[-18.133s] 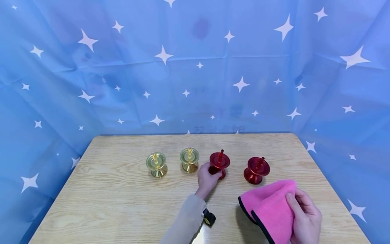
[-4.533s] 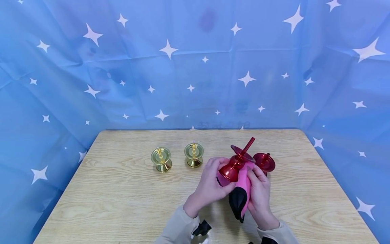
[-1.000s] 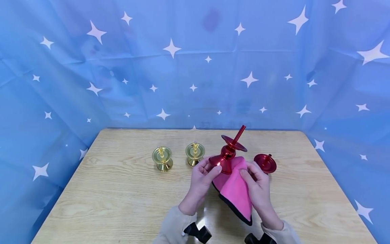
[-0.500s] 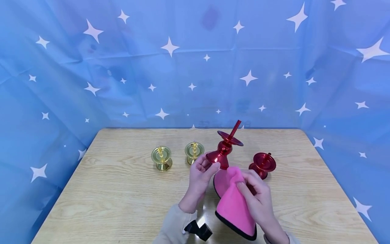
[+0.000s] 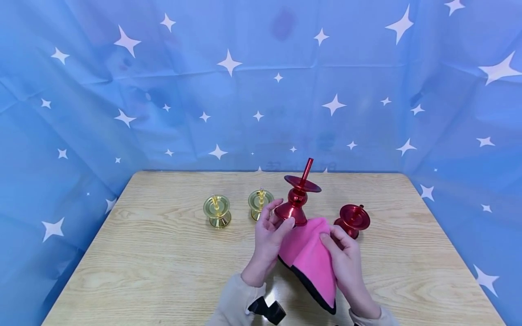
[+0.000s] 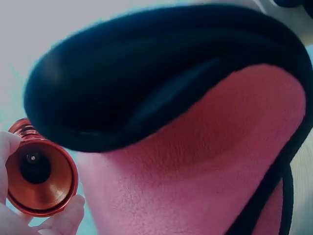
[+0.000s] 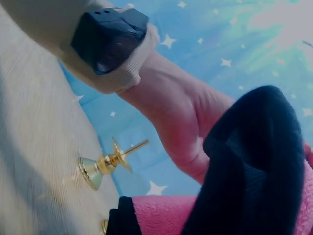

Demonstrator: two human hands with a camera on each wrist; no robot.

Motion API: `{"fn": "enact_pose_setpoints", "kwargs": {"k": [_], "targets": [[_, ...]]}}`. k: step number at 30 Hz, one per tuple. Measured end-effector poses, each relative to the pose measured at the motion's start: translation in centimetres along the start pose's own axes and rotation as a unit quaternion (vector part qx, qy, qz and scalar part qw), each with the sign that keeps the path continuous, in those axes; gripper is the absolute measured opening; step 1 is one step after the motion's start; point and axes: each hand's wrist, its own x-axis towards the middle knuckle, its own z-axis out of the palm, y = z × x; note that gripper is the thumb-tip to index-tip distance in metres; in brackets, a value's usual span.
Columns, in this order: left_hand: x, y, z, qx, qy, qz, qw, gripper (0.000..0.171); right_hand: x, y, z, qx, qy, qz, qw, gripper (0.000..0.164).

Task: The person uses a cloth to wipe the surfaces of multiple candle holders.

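A shiny red candle holder, with a dish and a thin stem on top, is held off the table by my left hand. Its fingers and thumb grip the flared base, and the holder leans slightly right. The left wrist view looks into the hollow underside of the base. My right hand pinches a pink cloth with black edging between thumb and fingers. The cloth hangs just below the base, its top edge beside it; whether they touch I cannot tell. In the right wrist view the cloth hides the right fingers.
Another red candle holder stands upright behind my right hand. Two gold candle holders stand to the left, one farther off and one close behind my left fingers. All are on a wooden table, with a blue star-printed curtain around it.
The red holder went from standing on the table to being held up. Over the last second it moved slightly left and tilted more upright. The cloth dropped away from it, then rose back beside the base.
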Motion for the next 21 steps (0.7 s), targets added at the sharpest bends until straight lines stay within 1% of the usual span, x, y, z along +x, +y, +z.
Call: {"fn": "enact_pose_setpoints", "kwargs": {"k": [2, 4, 8, 13, 18, 21], "targets": [[-0.10, -0.10, 0.13, 0.008, -0.008, 0.013, 0.9998, 0.053, 0.13, -0.02, -0.07, 0.036, 0.020, 0.049, 0.998, 0.026], [-0.17, -0.25, 0.27, 0.018, -0.016, 0.028, 0.9993, 0.052, 0.18, -0.08, 0.04, 0.064, 0.032, 0.072, 0.995, 0.028], [-0.20, -0.52, 0.36, 0.041, -0.024, 0.044, 0.9979, 0.050, 0.19, -0.12, 0.50, 0.082, 0.044, 0.074, 0.993, 0.028], [0.03, -0.42, 0.15, 0.068, -0.030, 0.042, 0.9963, 0.049, 0.18, -0.01, 0.68, 0.076, 0.049, 0.079, 0.993, 0.026], [0.21, -0.40, -0.03, 0.087, -0.020, 0.034, 0.9954, 0.045, 0.24, 0.26, 0.72, 0.076, 0.049, 0.089, 0.992, 0.024], [0.16, -0.46, -0.10, 0.098, -0.014, 0.038, 0.9943, 0.042, 0.28, 0.40, 0.71, 0.078, 0.049, 0.098, 0.991, 0.024]]}}
